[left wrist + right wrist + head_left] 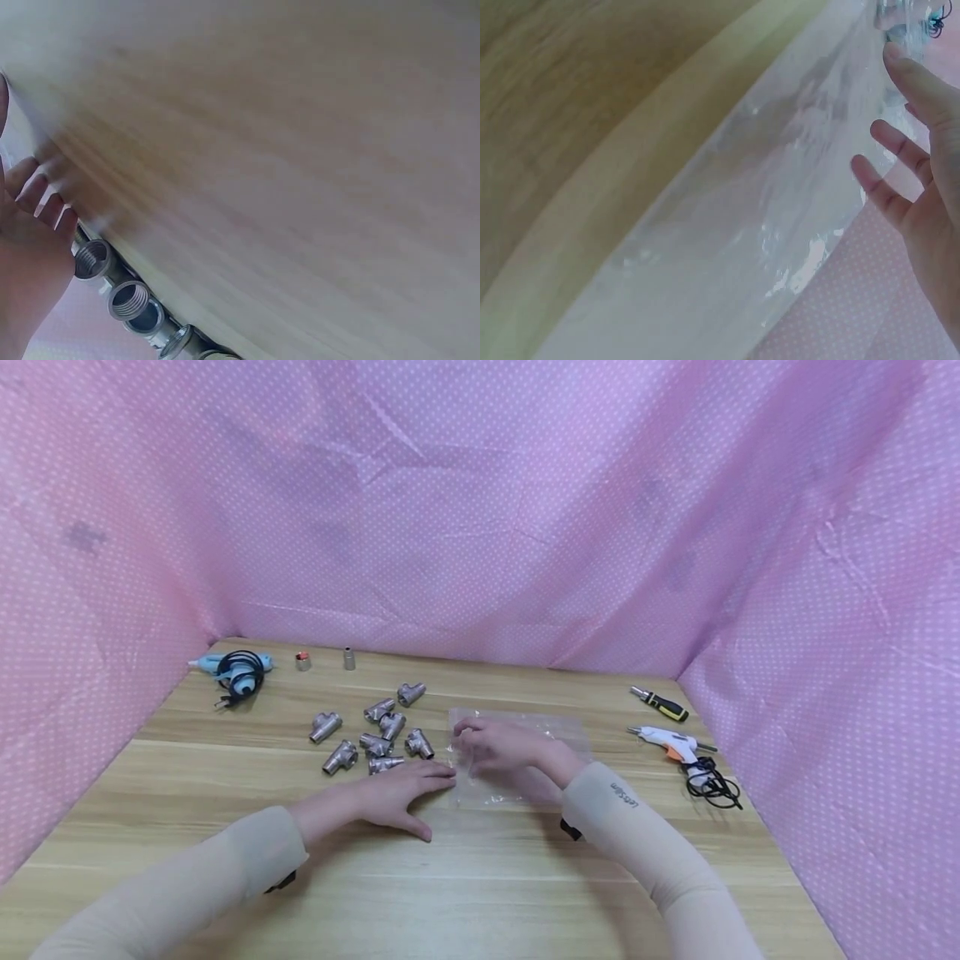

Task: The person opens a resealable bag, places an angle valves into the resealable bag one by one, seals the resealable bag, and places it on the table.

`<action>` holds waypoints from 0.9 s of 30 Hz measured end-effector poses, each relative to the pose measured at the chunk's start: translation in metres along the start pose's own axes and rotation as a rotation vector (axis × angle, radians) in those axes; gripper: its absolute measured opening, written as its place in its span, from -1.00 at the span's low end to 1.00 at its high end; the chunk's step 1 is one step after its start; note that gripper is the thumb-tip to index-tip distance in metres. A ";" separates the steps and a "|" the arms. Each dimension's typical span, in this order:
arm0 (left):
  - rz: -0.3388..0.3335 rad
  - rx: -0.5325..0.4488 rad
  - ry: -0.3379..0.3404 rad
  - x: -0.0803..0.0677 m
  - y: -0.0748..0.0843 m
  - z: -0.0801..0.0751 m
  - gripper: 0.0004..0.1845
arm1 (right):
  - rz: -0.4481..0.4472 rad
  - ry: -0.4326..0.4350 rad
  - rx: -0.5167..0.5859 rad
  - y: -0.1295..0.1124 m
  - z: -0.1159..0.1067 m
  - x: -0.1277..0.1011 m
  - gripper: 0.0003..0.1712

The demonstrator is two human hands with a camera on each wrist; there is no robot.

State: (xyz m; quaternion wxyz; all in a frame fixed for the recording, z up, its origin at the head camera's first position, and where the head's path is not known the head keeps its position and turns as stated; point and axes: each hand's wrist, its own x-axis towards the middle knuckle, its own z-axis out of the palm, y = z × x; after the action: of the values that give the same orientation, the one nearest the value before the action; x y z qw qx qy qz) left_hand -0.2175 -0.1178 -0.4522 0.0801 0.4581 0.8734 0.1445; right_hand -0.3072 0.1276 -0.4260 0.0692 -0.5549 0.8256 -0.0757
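Observation:
My left hand (397, 793) is low over the table with its fingers extended and thumb spread. Its fingertips reach the left edge of a clear plastic bag (540, 789). Just behind that hand lie several metal tee pipe fittings (341, 757), and it partly covers the nearest fitting (385, 765). In the left wrist view, threaded openings of fittings (129, 300) show beside the hand. My right hand (510, 745) is over the bag, fingers loosely bent near its left edge. The right wrist view shows these fingers (911, 146) spread apart; whether any touches the film is unclear.
A blue glue gun (242, 672) with a coiled black cord is at the back left. Near it stand two small metal cylinders (348, 659). On the right lie a black-and-yellow screwdriver (663, 704) and a white glue gun (675, 743). Pink dotted cloth (465, 527) surrounds the table.

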 end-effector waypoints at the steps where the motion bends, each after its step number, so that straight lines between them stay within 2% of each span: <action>1: -0.007 0.000 -0.002 0.000 0.000 0.000 -0.05 | -0.021 0.013 0.004 0.000 -0.001 -0.001 -0.64; 5: -0.026 0.005 -0.003 0.003 -0.001 0.000 -0.05 | -0.092 0.057 0.053 -0.002 -0.008 -0.007 -0.76; 10: -0.002 0.025 0.010 0.006 -0.001 -0.001 -0.09 | -0.088 0.092 0.039 -0.005 -0.019 -0.017 -0.91; 16: 0.042 0.027 0.023 0.006 -0.002 -0.006 -0.14 | -0.107 0.133 0.010 -0.011 -0.032 -0.027 -0.97; 22: 0.097 0.014 0.120 0.009 -0.001 -0.019 -0.29 | -0.134 0.149 0.009 -0.019 -0.048 -0.034 -0.97; 27: 0.116 0.041 0.172 0.009 -0.001 -0.025 -0.41 | -0.104 0.128 0.029 -0.024 -0.058 -0.039 -0.90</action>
State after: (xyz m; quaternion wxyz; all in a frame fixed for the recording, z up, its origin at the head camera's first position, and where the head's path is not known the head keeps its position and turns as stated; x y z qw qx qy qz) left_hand -0.2305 -0.1153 -0.4286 -0.0132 0.4952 0.8519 0.1698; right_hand -0.2823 0.1580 -0.3631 0.0205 -0.5899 0.7972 -0.1265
